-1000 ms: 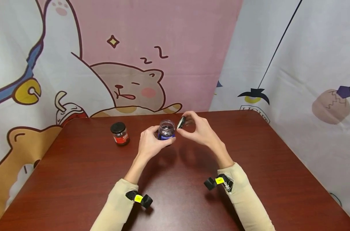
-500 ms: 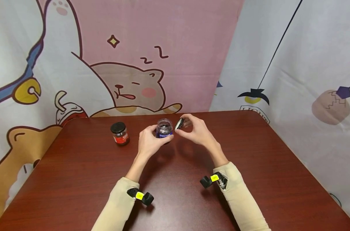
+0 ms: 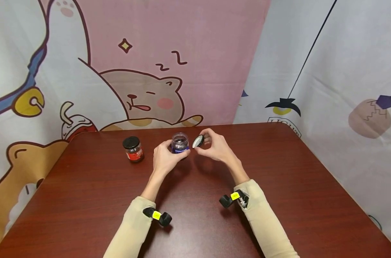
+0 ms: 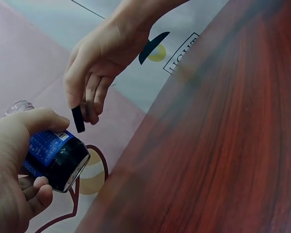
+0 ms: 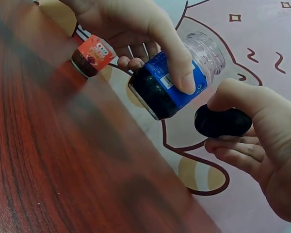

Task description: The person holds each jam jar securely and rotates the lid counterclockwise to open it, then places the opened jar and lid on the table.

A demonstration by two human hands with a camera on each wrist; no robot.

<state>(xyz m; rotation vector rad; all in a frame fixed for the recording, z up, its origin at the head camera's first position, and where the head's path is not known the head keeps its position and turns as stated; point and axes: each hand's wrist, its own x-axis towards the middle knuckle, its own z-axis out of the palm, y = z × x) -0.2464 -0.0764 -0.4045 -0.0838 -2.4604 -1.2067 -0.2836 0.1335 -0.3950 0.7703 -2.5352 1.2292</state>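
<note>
A glass jar (image 3: 180,141) with a blue label and dark contents is gripped by my left hand (image 3: 164,157), thumb along its front. Its mouth is uncovered in the head view. Just right of it, my right hand (image 3: 216,146) pinches a black lid (image 3: 198,141) between thumb and fingers, its pale underside turned toward the jar. Jar and lid are apart. Seen from the left wrist, the jar's dark base (image 4: 70,165) is off the table. From the right wrist, the lid's black top (image 5: 223,121) shows below the jar's threaded neck (image 5: 206,51).
A second jar (image 3: 133,149) with a red label and black lid stands upright on the dark red wooden table (image 3: 195,218), left of my hands. Behind the table hangs a printed cloth (image 3: 214,64) with cartoon animals. Another pale cloth (image 3: 353,86) borders the right side.
Both hands have shifted slightly left, carrying the jar and the lid. The lid has turned so more of its pale underside faces the head camera. The red-labelled jar stays in place.
</note>
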